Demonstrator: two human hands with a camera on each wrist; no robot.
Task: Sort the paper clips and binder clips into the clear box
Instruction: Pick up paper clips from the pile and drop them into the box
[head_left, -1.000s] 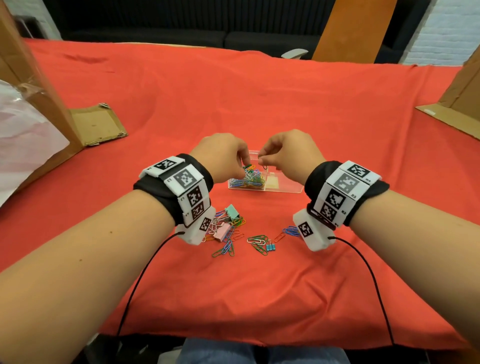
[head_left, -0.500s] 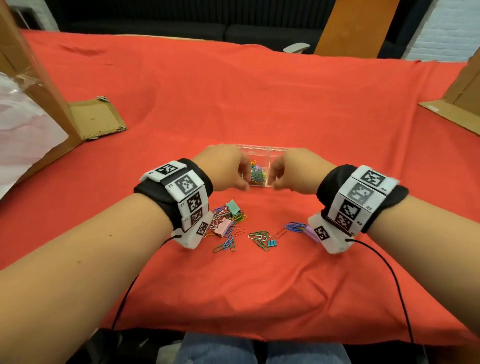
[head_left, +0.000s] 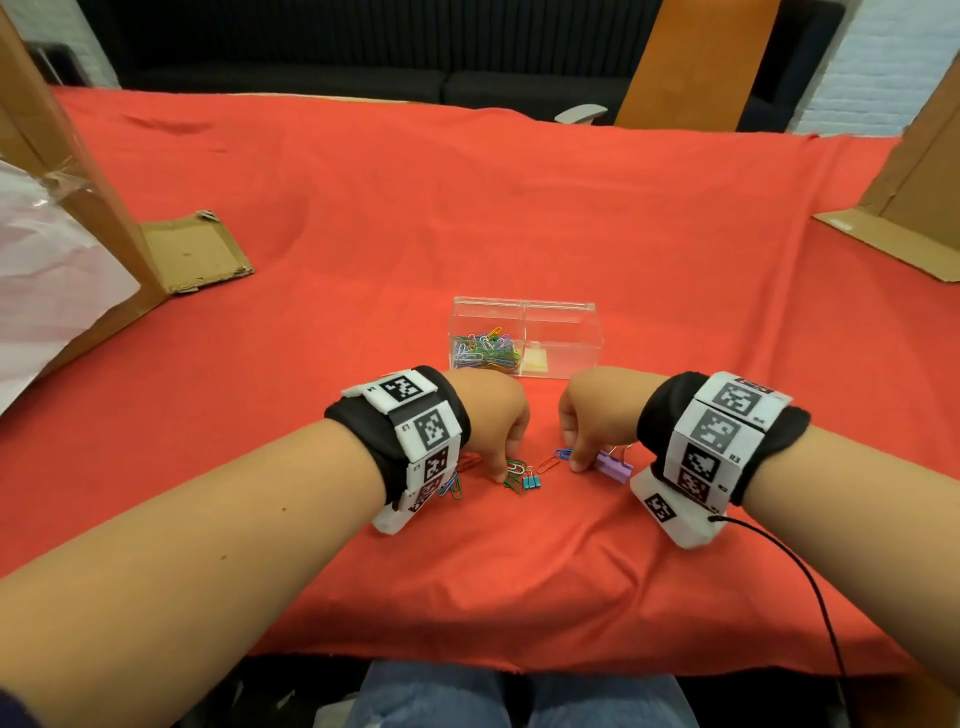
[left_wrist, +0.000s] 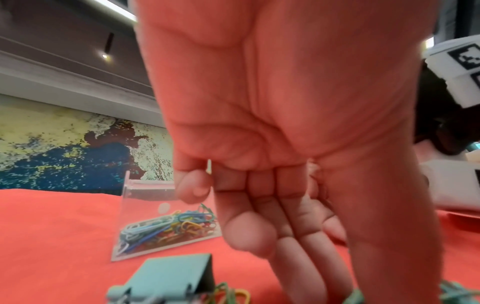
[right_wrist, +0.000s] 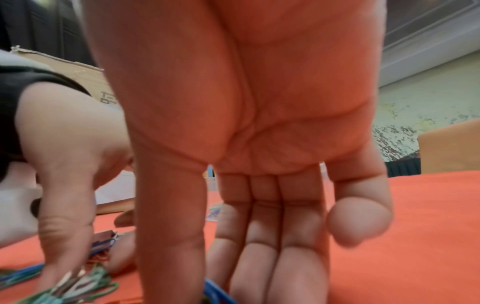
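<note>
The clear box (head_left: 566, 325) stands on the red cloth; its left compartment holds several coloured paper clips (head_left: 485, 351). Nearer me lie loose clips. My left hand (head_left: 501, 475) reaches down and pinches green paper clips (head_left: 514, 470), which also show at that hand's fingertips (right_wrist: 72, 286) in the right wrist view. Small blue binder clips (head_left: 532, 483) lie just right of them. My right hand (head_left: 575, 464) points straight fingers down onto a blue paper clip (right_wrist: 215, 292), beside a purple binder clip (head_left: 613, 467). A teal binder clip (left_wrist: 171, 275) lies under my left wrist.
A cardboard flap (head_left: 192, 254) and a white plastic bag (head_left: 52, 270) sit at the left, more cardboard (head_left: 883, 244) at the right. A black cable (head_left: 810, 587) trails from my right wrist. The table's front edge (head_left: 519, 665) is close to my lap.
Both hands have drawn back from above the clear box towards me and come down onto the loose clips. The box now shows in full.
</note>
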